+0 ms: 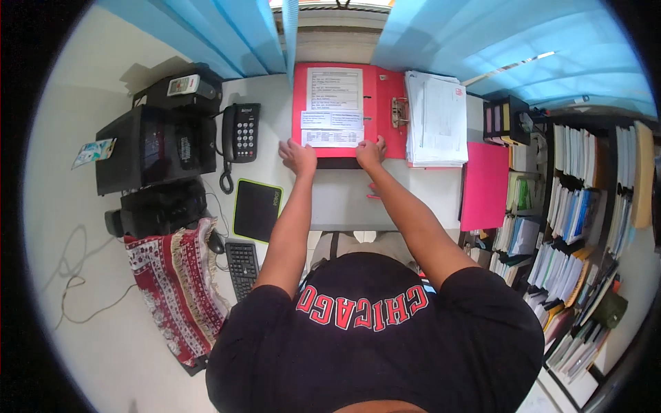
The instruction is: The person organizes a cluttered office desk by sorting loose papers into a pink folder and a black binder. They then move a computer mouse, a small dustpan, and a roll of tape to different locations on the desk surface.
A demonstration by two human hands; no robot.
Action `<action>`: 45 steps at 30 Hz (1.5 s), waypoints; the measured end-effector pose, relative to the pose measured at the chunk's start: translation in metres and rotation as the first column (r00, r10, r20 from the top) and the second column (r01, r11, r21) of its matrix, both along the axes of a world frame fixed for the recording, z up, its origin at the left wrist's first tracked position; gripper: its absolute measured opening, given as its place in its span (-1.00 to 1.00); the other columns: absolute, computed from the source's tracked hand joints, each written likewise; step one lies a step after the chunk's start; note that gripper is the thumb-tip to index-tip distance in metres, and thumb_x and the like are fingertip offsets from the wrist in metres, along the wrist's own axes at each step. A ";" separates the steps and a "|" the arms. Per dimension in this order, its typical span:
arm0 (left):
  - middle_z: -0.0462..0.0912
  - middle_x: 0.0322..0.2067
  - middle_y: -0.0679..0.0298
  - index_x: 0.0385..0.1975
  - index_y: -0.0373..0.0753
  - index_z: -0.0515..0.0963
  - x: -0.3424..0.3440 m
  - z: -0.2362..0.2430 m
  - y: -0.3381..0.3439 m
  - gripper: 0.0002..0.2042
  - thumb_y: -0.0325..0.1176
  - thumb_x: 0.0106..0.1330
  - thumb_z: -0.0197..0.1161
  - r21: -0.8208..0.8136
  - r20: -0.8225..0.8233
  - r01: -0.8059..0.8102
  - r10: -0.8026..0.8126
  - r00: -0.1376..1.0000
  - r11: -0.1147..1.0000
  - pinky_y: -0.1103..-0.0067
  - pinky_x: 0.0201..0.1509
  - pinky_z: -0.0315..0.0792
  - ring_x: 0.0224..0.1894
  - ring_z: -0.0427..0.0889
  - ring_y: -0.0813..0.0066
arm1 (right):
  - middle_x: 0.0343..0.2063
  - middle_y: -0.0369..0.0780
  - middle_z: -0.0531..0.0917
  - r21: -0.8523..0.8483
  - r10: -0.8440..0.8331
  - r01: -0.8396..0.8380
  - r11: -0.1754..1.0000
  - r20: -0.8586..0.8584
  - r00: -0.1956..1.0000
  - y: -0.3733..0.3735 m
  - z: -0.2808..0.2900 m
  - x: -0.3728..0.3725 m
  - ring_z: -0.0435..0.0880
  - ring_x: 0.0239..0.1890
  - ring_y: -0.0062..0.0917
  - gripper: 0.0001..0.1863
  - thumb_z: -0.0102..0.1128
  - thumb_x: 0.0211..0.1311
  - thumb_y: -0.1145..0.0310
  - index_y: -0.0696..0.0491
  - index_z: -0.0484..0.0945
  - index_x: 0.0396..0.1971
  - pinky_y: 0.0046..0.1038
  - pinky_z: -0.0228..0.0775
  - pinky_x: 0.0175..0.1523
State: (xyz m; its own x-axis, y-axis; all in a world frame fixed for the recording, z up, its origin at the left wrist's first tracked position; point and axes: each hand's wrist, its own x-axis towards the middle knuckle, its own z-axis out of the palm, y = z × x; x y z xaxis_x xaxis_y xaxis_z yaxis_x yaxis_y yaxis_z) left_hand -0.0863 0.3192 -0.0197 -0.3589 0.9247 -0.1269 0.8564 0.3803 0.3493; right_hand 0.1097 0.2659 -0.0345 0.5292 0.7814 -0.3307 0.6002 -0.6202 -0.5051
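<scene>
A red lever arch binder (384, 93) lies open on the white desk (341, 199). Printed sheets (334, 89) and a white printed slip (333, 138) lie on its left cover. A metal lever clip (399, 112) stands right of the spine, beside a thick stack of white papers (437, 124). My left hand (300, 157) is closed at the cover's near left corner, its thumb by the slip. My right hand (372, 153) is closed on the cover's near edge, at the slip's right end. The undersides of my fingers are hidden.
A black desk phone (244, 134), mouse pad (257, 210) and keyboard (242, 268) are at left, near a printer (155, 148) and a red patterned cloth (175, 289). A pink folder (484, 186) overhangs the right side. Shelves of files (568, 241) stand farther right, blue curtains (441, 41) beyond the desk.
</scene>
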 end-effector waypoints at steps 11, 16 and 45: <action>0.60 0.10 0.04 -0.14 -0.28 0.64 -0.014 0.028 0.022 -0.68 -0.17 0.27 0.40 0.027 0.013 0.026 -0.026 1.000 0.999 0.07 0.34 0.37 0.33 0.36 -0.04 | 0.44 0.11 0.15 0.044 -0.043 0.026 0.999 0.445 0.895 -0.029 0.036 0.181 0.10 0.49 0.11 -0.36 0.36 0.19 0.09 -0.04 0.53 0.28 0.20 0.18 0.38; 0.61 0.01 0.00 -0.24 -0.30 0.56 -0.001 0.066 0.005 -0.80 -0.31 0.32 0.32 0.331 0.141 0.140 -0.196 0.970 0.933 0.14 0.42 0.20 0.23 0.41 -0.02 | 0.46 0.11 0.14 -0.007 0.101 -0.108 0.994 0.405 0.909 -0.061 0.034 0.217 0.07 0.51 0.11 -0.37 0.33 0.22 0.07 -0.08 0.53 0.30 0.19 0.16 0.40; 0.57 0.20 0.00 -0.09 -0.21 0.69 0.479 0.170 -0.097 -0.65 -0.15 0.22 0.30 -0.090 -0.231 0.803 -0.797 0.558 0.589 -0.36 0.31 0.14 0.45 0.27 -0.04 | 0.34 0.04 0.35 0.475 -0.256 0.143 0.868 0.183 0.949 -0.170 0.037 0.376 0.21 0.43 0.07 -0.43 0.17 0.21 0.42 0.10 0.48 0.27 0.12 0.12 0.47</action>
